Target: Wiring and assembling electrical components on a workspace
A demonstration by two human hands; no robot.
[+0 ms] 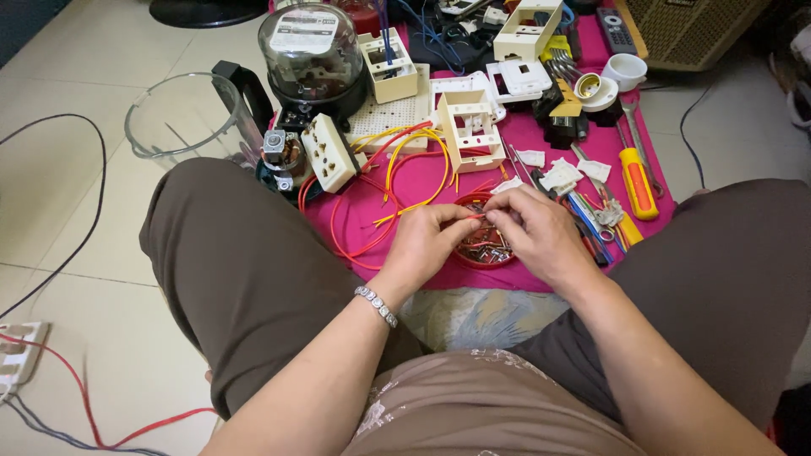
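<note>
My left hand [427, 242] and my right hand [541, 232] meet over a small red bowl [483, 257] of wire scraps on a magenta cloth [422, 173]. Both pinch the same short red wire piece [475, 217] between thumb and fingers. A beaded bracelet [376, 306] sits on my left wrist. Loose red and yellow wires [397, 169] curl across the cloth just beyond my left hand.
Cream socket boxes [470, 128], a multi-pin socket [328, 152], a clear-domed meter [311, 52] and a blender jug [182, 118] stand beyond. An orange screwdriver [638, 181], a wrench and pliers lie right. My knees flank the cloth. Cables and a power strip [17, 355] lie left.
</note>
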